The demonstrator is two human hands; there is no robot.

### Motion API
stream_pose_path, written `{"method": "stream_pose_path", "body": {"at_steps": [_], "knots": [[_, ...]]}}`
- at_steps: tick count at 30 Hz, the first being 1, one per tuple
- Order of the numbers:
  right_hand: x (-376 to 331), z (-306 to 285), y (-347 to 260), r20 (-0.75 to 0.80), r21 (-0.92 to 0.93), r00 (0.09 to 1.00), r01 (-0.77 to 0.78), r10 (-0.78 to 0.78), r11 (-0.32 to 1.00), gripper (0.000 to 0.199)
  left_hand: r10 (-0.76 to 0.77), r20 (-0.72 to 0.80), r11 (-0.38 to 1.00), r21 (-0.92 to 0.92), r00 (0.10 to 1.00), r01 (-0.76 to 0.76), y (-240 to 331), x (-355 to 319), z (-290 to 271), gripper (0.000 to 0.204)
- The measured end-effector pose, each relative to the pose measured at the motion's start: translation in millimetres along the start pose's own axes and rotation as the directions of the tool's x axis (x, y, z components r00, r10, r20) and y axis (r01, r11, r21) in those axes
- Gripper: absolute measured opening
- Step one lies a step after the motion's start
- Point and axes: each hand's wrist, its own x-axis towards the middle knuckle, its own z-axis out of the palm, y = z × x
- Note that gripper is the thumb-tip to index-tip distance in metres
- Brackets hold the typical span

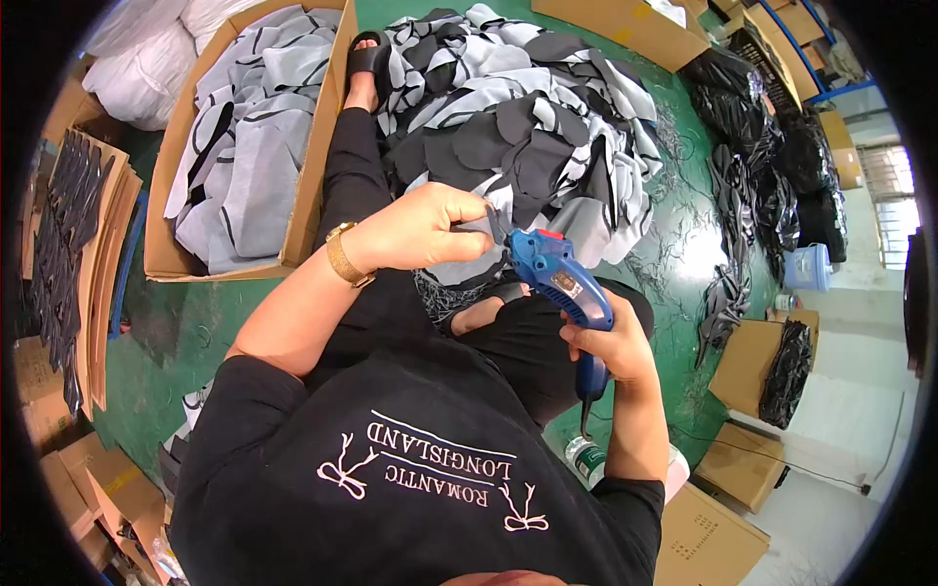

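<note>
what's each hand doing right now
Left hand: closed, pinching a grey fabric piece.
Right hand: closed around the blue electric cutter.

The left hand (425, 227) pinches a grey fabric piece (469, 256) against the nose of a blue electric cutter (559, 283), which the right hand (611, 347) grips by its handle. A heap of grey and black pieces (528, 117) lies on the green floor (186, 322) ahead, beside a cardboard box (313, 186) holding what look like similar cuts.
</note>
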Motion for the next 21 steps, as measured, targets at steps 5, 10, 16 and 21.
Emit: {"method": "stream_pose_path", "body": {"at_steps": [5,10,16,21], "knots": [[15,14,1,-0.132,0.226,0.976,0.200,-0.174,0.953,0.029,0.017,0.016,1.000,0.020,1.000,-0.018,-4,1,5,0.025],[40,33,-6,-0.274,0.130,0.909,0.358,-0.314,0.925,0.040,-0.088,-0.050,0.975,-0.210,0.995,0.076,-13,3,32,0.018],[52,50,-9,-0.316,-0.044,0.901,0.299,-0.297,0.953,0.037,-0.360,0.061,0.172,-0.977,0.931,0.130,-26,-1,73,0.042],[46,52,-4,-0.258,0.082,0.908,0.361,-0.330,0.929,0.033,-0.451,-0.046,0.065,-0.998,0.892,-0.019,-50,12,63,0.041]]}}
